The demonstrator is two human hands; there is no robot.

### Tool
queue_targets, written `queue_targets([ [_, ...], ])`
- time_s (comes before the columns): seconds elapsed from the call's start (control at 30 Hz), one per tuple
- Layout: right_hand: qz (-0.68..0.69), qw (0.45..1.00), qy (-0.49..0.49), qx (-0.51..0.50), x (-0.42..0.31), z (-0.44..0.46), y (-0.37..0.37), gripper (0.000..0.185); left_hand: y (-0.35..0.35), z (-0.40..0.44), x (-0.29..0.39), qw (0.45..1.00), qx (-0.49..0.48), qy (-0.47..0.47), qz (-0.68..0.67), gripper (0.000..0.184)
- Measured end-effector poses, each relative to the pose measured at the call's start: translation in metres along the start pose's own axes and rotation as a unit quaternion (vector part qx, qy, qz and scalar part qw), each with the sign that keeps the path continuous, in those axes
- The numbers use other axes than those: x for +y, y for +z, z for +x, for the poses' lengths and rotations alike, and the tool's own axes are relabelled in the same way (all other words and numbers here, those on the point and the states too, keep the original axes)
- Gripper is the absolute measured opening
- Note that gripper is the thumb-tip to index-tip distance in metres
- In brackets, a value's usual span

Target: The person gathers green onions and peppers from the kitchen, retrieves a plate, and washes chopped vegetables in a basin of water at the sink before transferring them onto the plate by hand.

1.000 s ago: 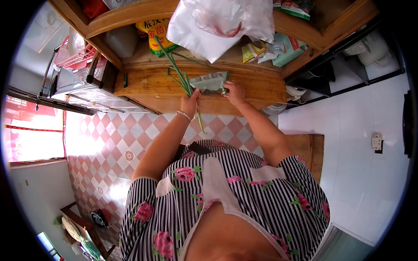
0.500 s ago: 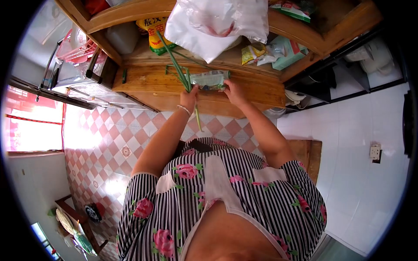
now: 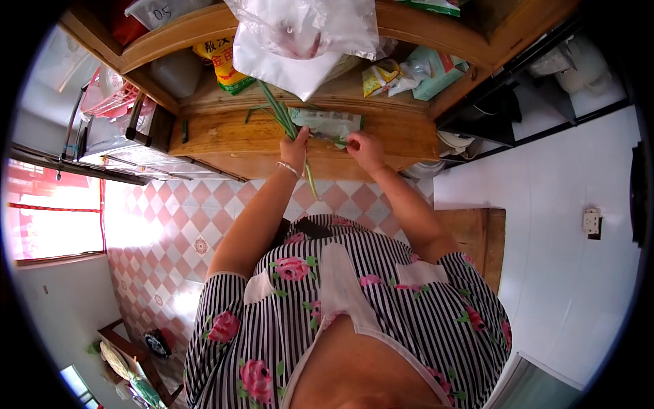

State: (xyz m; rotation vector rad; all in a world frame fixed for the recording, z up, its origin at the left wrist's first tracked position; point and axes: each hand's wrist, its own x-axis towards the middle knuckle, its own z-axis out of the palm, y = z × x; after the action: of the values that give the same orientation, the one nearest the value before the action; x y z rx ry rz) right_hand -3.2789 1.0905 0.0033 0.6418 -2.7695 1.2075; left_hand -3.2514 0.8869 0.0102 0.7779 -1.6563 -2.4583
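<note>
My left hand [image 3: 294, 149] is closed around a bundle of green onions [image 3: 278, 111], their leaves pointing up and away over the wooden counter [image 3: 218, 140]. A stalk hangs below that hand past the counter's front edge. Flat on the counter lies a clear plastic packet with green markings [image 3: 334, 123]; its left end is by my left thumb. My right hand [image 3: 366, 151] has its fingers curled in a pinch at the packet's lower right edge. The packet's contents are too blurred to name.
A white plastic bag [image 3: 300, 44] hangs over the counter's back. Behind stand a yellow printed bag [image 3: 223, 65], a small yellow packet [image 3: 380, 77] and a pale green box [image 3: 436, 73]. A dark shelf rack [image 3: 518, 102] is at the right. A small green piece [image 3: 184, 131] lies at the left.
My right hand's fingers have curled in more tightly at the packet's lower right edge. The onion leaves have tilted further left. The view has shifted slightly.
</note>
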Motion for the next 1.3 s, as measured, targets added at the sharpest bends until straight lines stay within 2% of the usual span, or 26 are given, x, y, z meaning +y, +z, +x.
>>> queue_targets([
  [0.03, -0.033, 0.998, -0.042, -0.028, 0.003, 0.000, -0.003, 0.016, 0.002, 0.004, -0.001, 1.000, -0.001, -0.005, 0.009, 0.025],
  [0.13, 0.052, 0.997, -0.048, -0.016, 0.008, -0.005, -0.005, 0.013, -0.002, 0.023, -0.012, 0.999, -0.004, -0.037, 0.015, 0.026],
  [0.2, 0.264, 0.962, 0.042, 0.048, 0.016, -0.006, -0.002, 0.010, -0.009, 0.035, -0.019, 0.997, -0.005, -0.079, -0.009, 0.027],
  [0.23, 0.365, 0.923, 0.085, 0.080, 0.020, -0.006, -0.002, 0.009, -0.010, 0.038, -0.023, 0.997, -0.005, -0.078, -0.025, 0.027],
  [0.33, 0.463, 0.845, 0.184, 0.194, 0.018, -0.011, -0.035, 0.006, -0.012, 0.041, -0.032, 0.995, -0.005, -0.077, -0.056, 0.026],
  [0.43, 0.646, 0.661, 0.258, 0.281, 0.009, -0.014, -0.059, 0.008, -0.010, 0.039, -0.034, 0.995, -0.006, -0.081, -0.054, 0.025],
  [0.47, 0.633, 0.682, 0.245, 0.273, 0.028, -0.018, -0.056, 0.014, -0.009, 0.038, -0.035, 0.995, -0.002, -0.079, -0.058, 0.025],
  [0.53, 0.515, 0.791, 0.283, 0.171, 0.026, -0.018, -0.054, 0.017, -0.007, 0.038, -0.033, 0.996, 0.001, -0.070, -0.053, 0.025],
  [0.6, 0.315, 0.922, 0.214, 0.065, 0.021, -0.015, -0.036, 0.018, -0.005, 0.037, -0.031, 0.998, 0.003, -0.056, -0.039, 0.025],
  [0.63, 0.170, 0.977, 0.124, 0.011, 0.009, -0.010, -0.020, 0.018, -0.003, 0.035, -0.027, 0.999, 0.000, -0.042, -0.029, 0.025],
  [0.7, -0.027, 0.988, 0.147, -0.027, -0.016, -0.004, -0.007, 0.016, 0.001, 0.031, -0.020, 1.000, -0.005, -0.013, -0.010, 0.026],
  [0.8, -0.104, 0.979, 0.165, 0.065, -0.016, 0.005, 0.020, 0.018, -0.003, 0.039, -0.022, 1.000, 0.016, 0.002, 0.002, 0.027],
  [0.9, -0.104, 0.973, 0.147, 0.148, -0.007, 0.005, 0.036, 0.016, -0.008, 0.047, -0.023, 1.000, 0.012, -0.001, 0.028, 0.026],
  [1.0, 0.023, 0.966, 0.183, 0.183, 0.006, 0.005, 0.049, 0.013, -0.008, 0.049, -0.020, 1.000, 0.009, -0.004, 0.020, 0.025],
  [1.1, -0.093, 0.963, 0.151, 0.204, -0.002, 0.001, 0.042, 0.011, -0.008, 0.049, -0.018, 0.999, 0.017, -0.023, 0.024, 0.026],
  [1.2, 0.008, 0.963, 0.200, 0.178, 0.016, 0.004, 0.055, 0.011, -0.007, 0.052, -0.019, 0.997, 0.041, -0.059, 0.040, 0.026],
  [1.3, -0.083, 0.969, 0.159, 0.167, 0.006, 0.010, 0.052, 0.009, -0.008, 0.056, -0.023, 0.997, 0.038, -0.062, 0.033, 0.027],
])
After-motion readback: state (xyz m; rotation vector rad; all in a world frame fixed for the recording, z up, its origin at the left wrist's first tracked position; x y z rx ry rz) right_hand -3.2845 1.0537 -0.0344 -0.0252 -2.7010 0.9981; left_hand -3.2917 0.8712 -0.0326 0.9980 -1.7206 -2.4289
